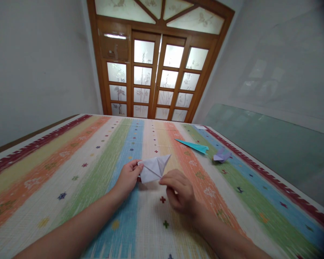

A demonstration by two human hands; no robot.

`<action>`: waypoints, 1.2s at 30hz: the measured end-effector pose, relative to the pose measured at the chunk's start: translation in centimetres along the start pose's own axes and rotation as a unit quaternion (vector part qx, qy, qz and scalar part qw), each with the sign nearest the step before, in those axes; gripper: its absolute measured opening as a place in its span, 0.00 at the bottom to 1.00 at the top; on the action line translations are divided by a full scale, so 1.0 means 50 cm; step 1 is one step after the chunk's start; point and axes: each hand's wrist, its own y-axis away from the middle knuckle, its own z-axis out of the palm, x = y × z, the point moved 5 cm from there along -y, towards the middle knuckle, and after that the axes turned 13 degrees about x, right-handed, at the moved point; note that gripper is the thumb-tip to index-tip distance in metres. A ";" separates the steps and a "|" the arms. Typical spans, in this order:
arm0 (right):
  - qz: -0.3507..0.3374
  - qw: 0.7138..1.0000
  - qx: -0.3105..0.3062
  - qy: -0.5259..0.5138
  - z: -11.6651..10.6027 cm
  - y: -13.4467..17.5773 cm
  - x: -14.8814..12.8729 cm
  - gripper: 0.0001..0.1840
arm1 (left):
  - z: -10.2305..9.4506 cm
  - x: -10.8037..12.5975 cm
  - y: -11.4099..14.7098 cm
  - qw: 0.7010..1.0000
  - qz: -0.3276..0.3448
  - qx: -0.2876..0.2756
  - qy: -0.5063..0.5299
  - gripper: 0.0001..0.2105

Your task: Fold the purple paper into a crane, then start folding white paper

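Observation:
A piece of folded white paper (152, 169) is held up a little above the striped cloth, with creases across its face and a pointed tip at the upper right. My left hand (129, 175) grips its left end, thumb on top and the other fingers partly hidden behind. At the lower right corner, the thumb and forefinger of my right hand (179, 189) pinch the paper's edge. The remaining fingers of that hand are curled in.
A striped tablecloth (97, 201) covers the table. Beyond my right hand lie a turquoise paper plane (195, 146) and a small lilac folded paper piece (221, 155). Wooden doors (156, 75) with frosted panes stand past the table's far edge, between pale walls.

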 end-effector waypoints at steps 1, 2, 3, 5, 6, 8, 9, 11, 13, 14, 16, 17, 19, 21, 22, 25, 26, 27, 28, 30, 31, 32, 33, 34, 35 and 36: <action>0.056 0.997 0.058 0.001 -0.013 0.000 0.017 0.15 | -0.002 0.000 -0.001 1.000 -0.006 0.000 0.002 0.19; 0.121 0.986 0.115 0.000 -0.026 0.003 0.039 0.13 | -0.002 -0.001 -0.002 1.000 -0.011 -0.004 0.005 0.19; 0.185 0.971 0.149 -0.008 -0.032 0.008 0.061 0.11 | -0.002 -0.002 -0.003 1.000 -0.016 -0.010 0.006 0.18; 0.280 0.950 0.129 -0.049 -0.024 0.018 0.096 0.11 | 0.002 -0.005 -0.002 0.999 -0.029 -0.029 0.006 0.17; 0.308 0.944 0.091 -0.078 -0.013 0.021 0.106 0.11 | 0.005 -0.007 -0.001 0.999 -0.036 -0.040 0.005 0.17; 0.336 0.933 0.016 -0.125 0.009 0.026 0.109 0.09 | 0.011 -0.009 0.002 0.997 -0.040 -0.065 0.001 0.18; 0.345 0.928 -0.014 -0.137 0.018 0.028 0.105 0.08 | 0.014 -0.009 0.003 0.996 -0.036 -0.076 -0.005 0.18; 0.368 0.917 -0.055 -0.145 0.033 0.033 0.093 0.09 | 0.019 -0.008 0.005 0.995 -0.018 -0.099 -0.023 0.19; 0.419 0.890 -0.086 -0.161 0.047 0.042 0.083 0.11 | 0.023 -0.006 0.008 0.991 0.005 -0.123 -0.046 0.20; 0.451 0.869 -0.102 -0.176 0.055 0.049 0.080 0.12 | 0.025 -0.005 0.009 0.990 0.017 -0.131 -0.056 0.21; 0.506 0.827 -0.131 -0.206 0.068 0.061 0.078 0.14 | 0.025 -0.003 0.010 0.987 0.039 -0.135 -0.074 0.22; 0.525 0.812 -0.142 -0.214 0.072 0.066 0.079 0.15 | 0.025 -0.003 0.010 0.988 0.045 -0.128 -0.077 0.23; 0.539 0.805 -0.137 -0.207 0.073 0.069 0.088 0.16 | 0.021 -0.001 0.010 0.991 0.043 -0.108 -0.060 0.23; 0.541 0.816 -0.099 -0.179 0.064 0.068 0.102 0.16 | 0.017 0.002 0.009 0.995 0.033 -0.087 -0.022 0.21; 0.538 0.822 -0.079 -0.167 0.058 0.067 0.109 0.15 | 0.016 0.005 0.008 0.996 0.029 -0.082 -0.005 0.19; 0.527 0.833 -0.036 -0.163 0.043 0.062 0.123 0.14 | 0.013 0.011 0.006 0.995 0.012 -0.095 0.010 0.12; 0.525 0.833 -0.032 -0.174 0.039 0.061 0.125 0.14 | 0.011 0.012 0.005 0.995 -0.002 -0.104 0.012 0.11; 0.523 0.831 -0.030 -0.187 0.036 0.059 0.126 0.13 | 0.009 0.011 0.004 0.993 -0.021 -0.114 0.015 0.10; 0.520 0.829 -0.031 -0.201 0.033 0.057 0.127 0.13 | 0.007 0.011 0.003 0.991 -0.042 -0.124 0.023 0.12; 0.515 0.823 -0.039 -0.234 0.029 0.053 0.125 0.12 | 0.002 0.011 0.001 0.986 -0.070 -0.145 0.040 0.19; 0.513 0.819 -0.045 -0.252 0.029 0.051 0.123 0.14 | 0.001 0.011 0.001 0.984 -0.075 -0.156 0.044 0.23; 0.511 0.815 -0.050 -0.267 0.028 0.050 0.121 0.15 | 0.000 0.013 0.001 0.982 -0.075 -0.166 0.045 0.26; 0.510 0.812 -0.055 -0.278 0.028 0.049 0.120 0.17 | -0.001 0.014 0.000 0.982 -0.071 -0.172 0.044 0.27; 0.508 0.810 -0.059 -0.286 0.029 0.049 0.119 0.18 | -0.002 0.015 0.000 0.982 -0.067 -0.173 0.041 0.28; 0.505 0.810 -0.062 -0.290 0.029 0.050 0.119 0.19 | -0.003 0.016 -0.001 0.983 -0.063 -0.170 0.038 0.27; 0.503 0.811 -0.067 -0.291 0.030 0.052 0.120 0.19 | -0.004 0.016 -0.001 0.984 -0.058 -0.164 0.036 0.26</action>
